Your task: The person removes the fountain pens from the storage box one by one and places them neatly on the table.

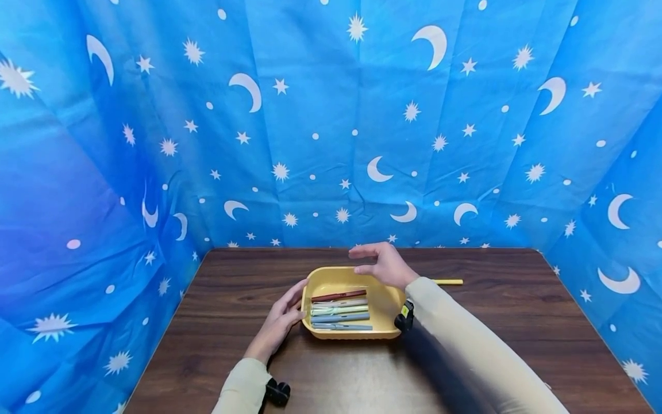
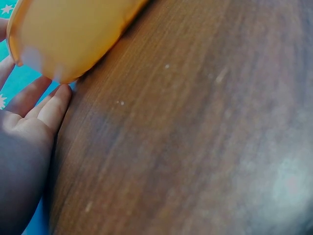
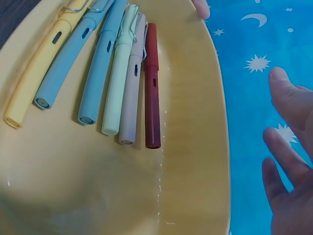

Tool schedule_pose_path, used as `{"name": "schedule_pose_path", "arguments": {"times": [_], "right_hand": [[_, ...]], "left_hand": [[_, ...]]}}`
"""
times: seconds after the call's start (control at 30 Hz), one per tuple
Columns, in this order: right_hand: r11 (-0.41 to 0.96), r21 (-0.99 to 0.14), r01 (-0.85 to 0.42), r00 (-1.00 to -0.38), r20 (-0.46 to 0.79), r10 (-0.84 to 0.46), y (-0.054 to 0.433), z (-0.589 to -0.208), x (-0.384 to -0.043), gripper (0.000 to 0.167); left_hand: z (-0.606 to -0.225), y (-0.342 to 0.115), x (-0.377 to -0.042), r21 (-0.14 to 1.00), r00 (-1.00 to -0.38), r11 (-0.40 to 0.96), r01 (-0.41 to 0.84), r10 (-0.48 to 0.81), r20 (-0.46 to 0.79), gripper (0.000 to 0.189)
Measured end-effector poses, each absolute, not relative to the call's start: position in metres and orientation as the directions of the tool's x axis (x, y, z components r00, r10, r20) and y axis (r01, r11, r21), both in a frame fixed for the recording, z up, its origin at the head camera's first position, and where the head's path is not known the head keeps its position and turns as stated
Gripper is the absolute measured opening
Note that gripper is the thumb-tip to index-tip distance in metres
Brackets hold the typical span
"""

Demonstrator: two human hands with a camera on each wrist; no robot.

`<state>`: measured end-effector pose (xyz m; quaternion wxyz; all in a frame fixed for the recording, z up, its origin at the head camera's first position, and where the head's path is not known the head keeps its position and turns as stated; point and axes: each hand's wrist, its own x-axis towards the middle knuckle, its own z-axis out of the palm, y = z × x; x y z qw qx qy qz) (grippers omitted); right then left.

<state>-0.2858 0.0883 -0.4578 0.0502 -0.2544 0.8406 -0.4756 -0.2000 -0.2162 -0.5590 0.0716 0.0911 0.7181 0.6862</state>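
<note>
A yellow plastic tray point(image 1: 385, 322) stands on the table with several capped pens lying side by side in it. They include a dark red pen point(image 3: 152, 93), a lilac pen point(image 3: 131, 93), a mint green pen point(image 3: 117, 88), two blue pens and a yellow pen point(image 3: 39, 63). At the tray's left side my left hand point(image 1: 279, 316) touches the outer wall with extended, spread fingers. My right hand point(image 1: 385, 265) is above the tray's far right corner, fingers apart, holding nothing. In the right wrist view its fingers stand clear of the rim.
Behind the right forearm a yellow stick-like thing point(image 1: 450, 282) lies on the table, partly hidden. The brown wood-grain table point(image 1: 217, 299) extends around the tray. A blue cloth point(image 1: 320, 115) with white moons and stars hangs behind the table and on both sides.
</note>
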Motion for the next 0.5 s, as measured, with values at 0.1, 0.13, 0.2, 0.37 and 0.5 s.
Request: {"name": "schedule_pose_path", "arguments": {"times": [0.1,0.13,0.2,0.37,0.5], "right_hand": [[0.442,-0.81,-0.384,-0.865,0.148,-0.48,0.087,-0.457,-0.288,0.04],[0.452,-0.804,-0.387,-0.863,0.143,-0.484,0.086,-0.457,-0.288,0.039],[0.466,-0.792,-0.394,-0.857,0.134,-0.497,0.085,-0.457,-0.29,0.037],[0.492,-0.764,-0.417,-0.837,0.113,-0.535,0.082,-0.463,-0.293,0.037],[0.497,-0.754,-0.43,-0.822,0.101,-0.56,0.08,-0.467,-0.294,0.04]], "left_hand": [[-0.557,-0.216,-0.201,0.998,-0.973,0.045,0.038,0.227,0.026,0.074],[-0.557,-0.216,-0.202,0.998,-0.973,0.047,0.038,0.228,0.027,0.074],[-0.557,-0.216,-0.202,0.998,-0.972,0.046,0.04,0.231,0.028,0.074],[-0.558,-0.217,-0.201,0.999,-0.965,0.015,0.051,0.258,0.045,0.075],[-0.558,-0.216,-0.2,0.998,-0.963,0.007,0.058,0.263,0.054,0.075]]}}
